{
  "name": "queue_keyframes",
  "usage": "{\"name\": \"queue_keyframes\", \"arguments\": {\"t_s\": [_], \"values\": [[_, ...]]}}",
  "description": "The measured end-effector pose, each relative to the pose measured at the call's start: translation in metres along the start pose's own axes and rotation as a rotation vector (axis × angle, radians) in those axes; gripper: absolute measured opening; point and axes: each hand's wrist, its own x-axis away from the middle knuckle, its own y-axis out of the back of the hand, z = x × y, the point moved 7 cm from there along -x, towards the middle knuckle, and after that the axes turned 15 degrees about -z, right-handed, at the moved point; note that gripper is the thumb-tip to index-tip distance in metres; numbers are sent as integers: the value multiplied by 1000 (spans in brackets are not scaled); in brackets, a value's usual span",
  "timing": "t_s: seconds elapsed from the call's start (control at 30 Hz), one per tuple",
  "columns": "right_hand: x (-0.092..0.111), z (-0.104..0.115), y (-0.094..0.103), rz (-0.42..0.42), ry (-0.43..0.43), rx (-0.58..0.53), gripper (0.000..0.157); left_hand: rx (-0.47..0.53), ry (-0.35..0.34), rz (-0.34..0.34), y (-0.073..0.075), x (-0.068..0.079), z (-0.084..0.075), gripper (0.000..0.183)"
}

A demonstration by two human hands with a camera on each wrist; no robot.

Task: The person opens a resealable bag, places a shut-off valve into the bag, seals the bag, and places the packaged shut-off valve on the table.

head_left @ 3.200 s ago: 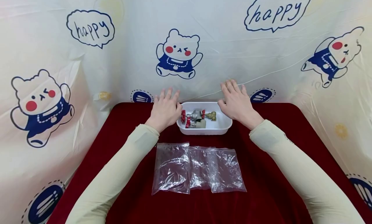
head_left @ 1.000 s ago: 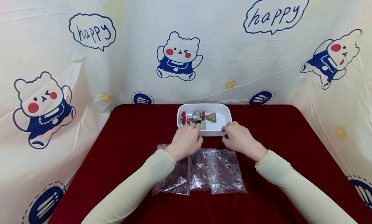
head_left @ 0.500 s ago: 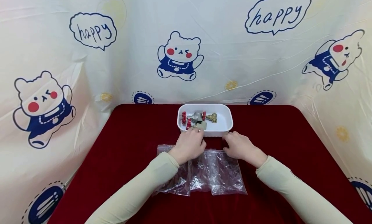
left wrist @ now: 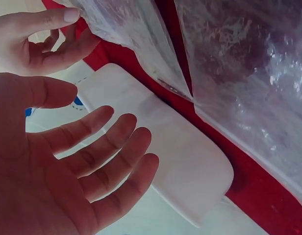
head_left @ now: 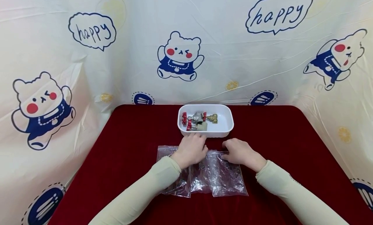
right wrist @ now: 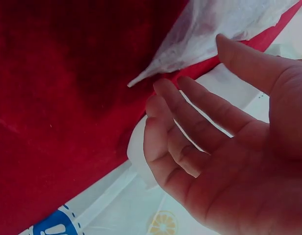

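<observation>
Empty of any object, my left hand [head_left: 191, 149] hovers just in front of the white tray [head_left: 224, 134], fingers loosely bent, as the left wrist view confirms. My right hand [head_left: 239, 152] is also empty, above the top edge of the right clear zip bag [head_left: 228, 181]; whether it touches the bag I cannot tell. Two more clear zip bags, a middle one [head_left: 200, 181] and a left one [head_left: 182, 187] partly hidden by my left hand and sleeve, lie alongside. Inside the tray are a brass valve [head_left: 213, 118], a grey metal valve [head_left: 197, 116] and a pale-bodied valve [head_left: 202, 126] with red handwheels.
A dark red cloth [head_left: 131, 144] covers the table. Behind and at both sides hangs a pale curtain [head_left: 221, 63] printed with cartoon bears. The tray stands near the table's back edge, behind the bags.
Both hands have come back from the tray's far sides, past its front edge, toward the bags. In the last second they let go of the tray's front. The valves and bags keep their places.
</observation>
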Motion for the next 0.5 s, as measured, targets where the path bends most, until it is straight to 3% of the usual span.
{"name": "queue_keyframes", "arguments": {"t_s": [0.13, 0.3, 0.5], "values": [[1, -1, -4, 6, -13, 7, 28, -3, 2, 13, -4, 2, -1, 27], [2, -3, -7, 6, -29, -22, 21, -13, 1, 15, -7, 4, -1, 27], [3, -6, -11, 6, -37, -49, 23, -9, 14, 40, -9, 7, -2, 27]]}}
